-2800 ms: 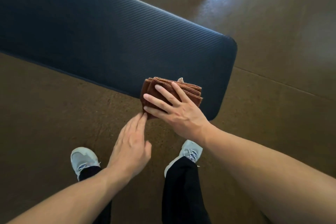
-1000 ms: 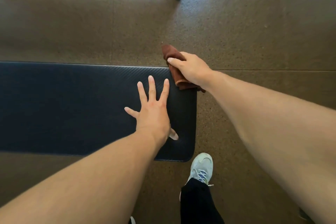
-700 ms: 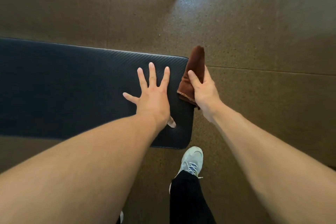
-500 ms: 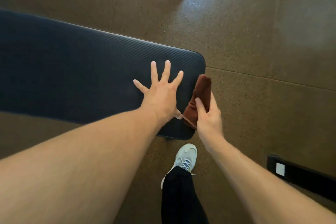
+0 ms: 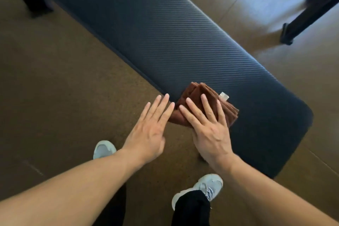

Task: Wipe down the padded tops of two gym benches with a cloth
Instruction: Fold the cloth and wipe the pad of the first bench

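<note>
Partly hidden folded cloth (image 5: 203, 91) under flat-fingered right hand (image 5: 211, 130), left hand (image 5: 148, 130) relaxed beside, bench (image 5: 165, 29) far end cropped.

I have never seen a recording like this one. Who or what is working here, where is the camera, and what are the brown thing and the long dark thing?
There is no machine here. A person wears one camera on the head, and it looks forward and down, so you see the person's own arms, dark trouser legs and pale shoes. The long dark thing is the padded top of a gym bench, which crosses the picture at a slant above a brown floor. The brown thing is a folded cloth that lies on the pad near its near edge. The right hand presses flat on the cloth with straight fingers. The left hand is open beside it; its fingertips reach the cloth's edge, but contact is unclear. A dark bar stands at the upper right.
</note>
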The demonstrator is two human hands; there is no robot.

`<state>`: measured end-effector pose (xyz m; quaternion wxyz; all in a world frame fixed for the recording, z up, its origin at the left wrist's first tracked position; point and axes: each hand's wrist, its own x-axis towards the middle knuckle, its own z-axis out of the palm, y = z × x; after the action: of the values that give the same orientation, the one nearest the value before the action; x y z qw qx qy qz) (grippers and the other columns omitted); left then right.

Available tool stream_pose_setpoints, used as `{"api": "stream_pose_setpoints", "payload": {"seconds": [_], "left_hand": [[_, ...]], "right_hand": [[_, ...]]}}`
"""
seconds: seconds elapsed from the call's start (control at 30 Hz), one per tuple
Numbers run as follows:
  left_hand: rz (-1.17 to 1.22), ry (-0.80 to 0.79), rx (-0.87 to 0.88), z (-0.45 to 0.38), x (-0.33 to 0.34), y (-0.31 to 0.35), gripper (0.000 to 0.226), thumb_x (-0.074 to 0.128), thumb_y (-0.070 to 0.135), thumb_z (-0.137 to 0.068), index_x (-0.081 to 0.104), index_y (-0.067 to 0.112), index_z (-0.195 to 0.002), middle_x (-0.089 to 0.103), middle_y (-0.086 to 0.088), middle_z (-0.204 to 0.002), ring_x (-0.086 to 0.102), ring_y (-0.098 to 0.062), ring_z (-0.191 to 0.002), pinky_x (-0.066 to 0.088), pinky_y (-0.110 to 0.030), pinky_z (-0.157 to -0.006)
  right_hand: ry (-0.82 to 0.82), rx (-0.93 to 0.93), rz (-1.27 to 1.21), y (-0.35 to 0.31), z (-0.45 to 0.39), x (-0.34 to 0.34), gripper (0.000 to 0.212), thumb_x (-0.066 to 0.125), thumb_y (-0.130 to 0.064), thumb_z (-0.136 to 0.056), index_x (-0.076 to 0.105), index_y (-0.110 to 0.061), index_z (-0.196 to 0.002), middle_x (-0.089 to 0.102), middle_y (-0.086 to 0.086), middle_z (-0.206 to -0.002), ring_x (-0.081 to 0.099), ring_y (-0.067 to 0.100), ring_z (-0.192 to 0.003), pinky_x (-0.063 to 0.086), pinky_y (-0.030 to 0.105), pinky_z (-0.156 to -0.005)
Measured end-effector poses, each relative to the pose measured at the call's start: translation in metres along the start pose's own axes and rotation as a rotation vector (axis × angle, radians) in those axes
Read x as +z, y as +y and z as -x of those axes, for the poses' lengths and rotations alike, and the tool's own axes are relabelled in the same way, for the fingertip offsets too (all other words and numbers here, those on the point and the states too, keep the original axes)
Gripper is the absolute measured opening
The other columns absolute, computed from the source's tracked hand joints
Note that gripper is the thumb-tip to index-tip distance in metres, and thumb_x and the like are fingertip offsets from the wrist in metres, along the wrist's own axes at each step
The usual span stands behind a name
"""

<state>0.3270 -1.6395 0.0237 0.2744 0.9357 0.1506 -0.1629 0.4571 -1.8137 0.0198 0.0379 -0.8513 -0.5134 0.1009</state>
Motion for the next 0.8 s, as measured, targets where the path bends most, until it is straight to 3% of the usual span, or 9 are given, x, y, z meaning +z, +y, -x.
{"api": "stream_pose_setpoints", "payload": {"seconds": [0.13, 0.3, 0.53, 0.8], "left_hand": [[0.214, 0.107, -0.384, -0.006, -0.029, -0.048, 0.107, 0.064, 0.02, -0.095, -0.025, 0.027, -0.154, -0.032, 0.006, -0.163, -0.03, -0.011, -0.149, -0.004, -0.039, -0.127], [0.36, 0.237, -0.599, -0.009, -0.074, -0.125, 0.102, 0.066, 0.021, -0.095, -0.012, 0.023, -0.16, -0.018, 0.003, -0.169, -0.013, -0.015, -0.155, 0.003, -0.039, -0.128], [0.382, 0.217, -0.564, 0.025, -0.101, -0.207, 0.083, 0.064, 0.023, -0.096, 0.012, 0.022, -0.161, 0.017, 0.0, -0.168, 0.022, -0.019, -0.153, 0.022, -0.034, -0.122], [0.202, 0.063, -0.353, 0.079, -0.092, -0.251, 0.075, 0.058, 0.023, -0.099, 0.017, 0.023, -0.161, 0.017, 0.004, -0.167, 0.021, -0.014, -0.152, 0.012, -0.026, -0.121]], "right_hand": [[-0.053, -0.17, 0.108, -0.041, -0.114, -0.004, 0.087, 0.064, -0.025, -0.096, 0.013, -0.034, -0.165, 0.007, -0.005, -0.174, -0.001, 0.031, -0.16, 0.005, 0.059, -0.128], [-0.092, -0.269, 0.204, -0.103, -0.229, -0.007, 0.086, 0.054, -0.017, -0.098, 0.003, -0.032, -0.166, -0.007, -0.005, -0.174, -0.011, 0.032, -0.159, 0.0, 0.058, -0.128], [-0.106, -0.314, 0.271, -0.183, -0.362, -0.018, 0.085, 0.054, -0.012, -0.1, 0.003, -0.03, -0.166, -0.012, -0.004, -0.174, -0.014, 0.031, -0.159, -0.001, 0.054, -0.129], [-0.141, -0.273, 0.446, -0.199, -0.369, -0.009, 0.083, 0.055, -0.011, -0.098, 0.012, -0.032, -0.165, -0.017, -0.003, -0.173, -0.018, 0.036, -0.158, 0.003, 0.072, -0.122]]}}
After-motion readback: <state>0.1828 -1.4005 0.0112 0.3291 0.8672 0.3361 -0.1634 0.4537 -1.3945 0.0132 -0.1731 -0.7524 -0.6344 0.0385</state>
